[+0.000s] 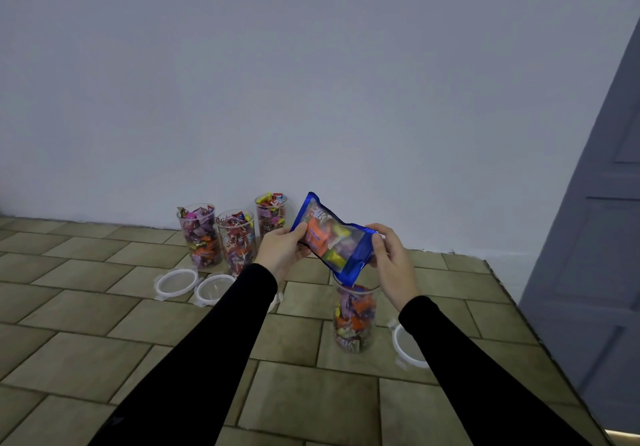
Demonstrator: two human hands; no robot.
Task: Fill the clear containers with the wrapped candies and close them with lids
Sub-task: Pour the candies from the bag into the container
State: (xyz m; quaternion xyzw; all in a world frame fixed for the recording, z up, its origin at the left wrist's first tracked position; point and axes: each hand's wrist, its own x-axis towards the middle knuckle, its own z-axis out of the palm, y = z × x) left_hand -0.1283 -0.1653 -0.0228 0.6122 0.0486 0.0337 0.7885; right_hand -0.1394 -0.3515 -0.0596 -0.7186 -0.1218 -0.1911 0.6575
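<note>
Both hands hold a blue candy bag tilted over a clear container. My left hand grips the bag's upper left side and my right hand grips its right side. The bag's lower corner points into the container's mouth, and the container is mostly full of wrapped candies. Three more clear containers full of candies stand by the wall: one at the left, one in the middle, one behind. None of the containers has a lid on it.
Two white-rimmed lids lie on the tiled surface in front of the left containers. Another lid lies right of the near container, partly under my right sleeve. A white wall rises behind, and a grey door stands at the right.
</note>
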